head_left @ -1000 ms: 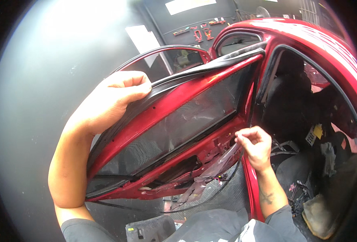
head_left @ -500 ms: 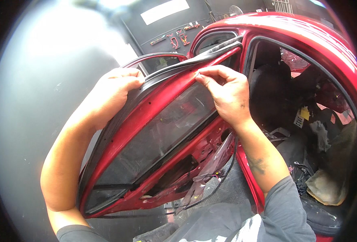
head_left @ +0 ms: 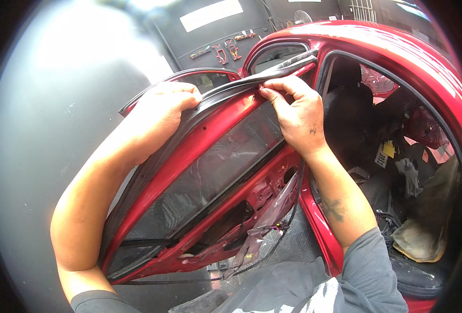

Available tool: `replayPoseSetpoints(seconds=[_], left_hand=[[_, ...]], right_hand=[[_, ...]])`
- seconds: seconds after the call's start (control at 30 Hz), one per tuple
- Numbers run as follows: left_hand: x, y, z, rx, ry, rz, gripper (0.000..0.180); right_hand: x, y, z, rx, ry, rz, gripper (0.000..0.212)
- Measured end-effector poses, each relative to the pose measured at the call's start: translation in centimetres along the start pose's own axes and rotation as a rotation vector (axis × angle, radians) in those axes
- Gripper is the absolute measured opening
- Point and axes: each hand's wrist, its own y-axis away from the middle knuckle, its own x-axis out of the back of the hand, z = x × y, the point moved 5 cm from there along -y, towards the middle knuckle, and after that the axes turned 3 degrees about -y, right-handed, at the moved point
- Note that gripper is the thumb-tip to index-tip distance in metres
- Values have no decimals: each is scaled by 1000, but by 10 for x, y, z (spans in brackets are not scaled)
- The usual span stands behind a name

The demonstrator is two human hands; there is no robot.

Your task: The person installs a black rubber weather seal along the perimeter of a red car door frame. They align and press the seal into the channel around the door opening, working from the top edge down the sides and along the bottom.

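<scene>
A black rubber weatherstrip runs along the outer edge of a red car door's window frame. My left hand is closed around the strip near its middle, the thumb pressed on top. Farther along, toward the strip's far end, my right hand pinches with thumb and forefinger at the frame's upper edge, right beside the strip. Whatever lies between those fingertips is too small to make out. Below both hands are the dusty window glass and the door's bare inner panel, with its trim off and plastic sheeting hanging loose.
The red car body stands to the right, its door opening showing a dark seat and a stained, padded piece. Another door frame stands open beyond. Several red and black parts hang on the grey wall.
Both hands have shifted a little along the frame toward its far end. My right fingertips now sit closer against the weatherstrip. The view has tilted slightly.
</scene>
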Motion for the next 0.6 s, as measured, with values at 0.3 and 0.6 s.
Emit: replayPoseSetpoints(seconds=[0.3,0.6], left_hand=[[2,2,6,43,-61,-86,39],[-11,17,30,-345,-362,-20,28]], right_hand=[[-2,0,-5,41,49,18,12],[-3,-3,-14,53,187,37,11]])
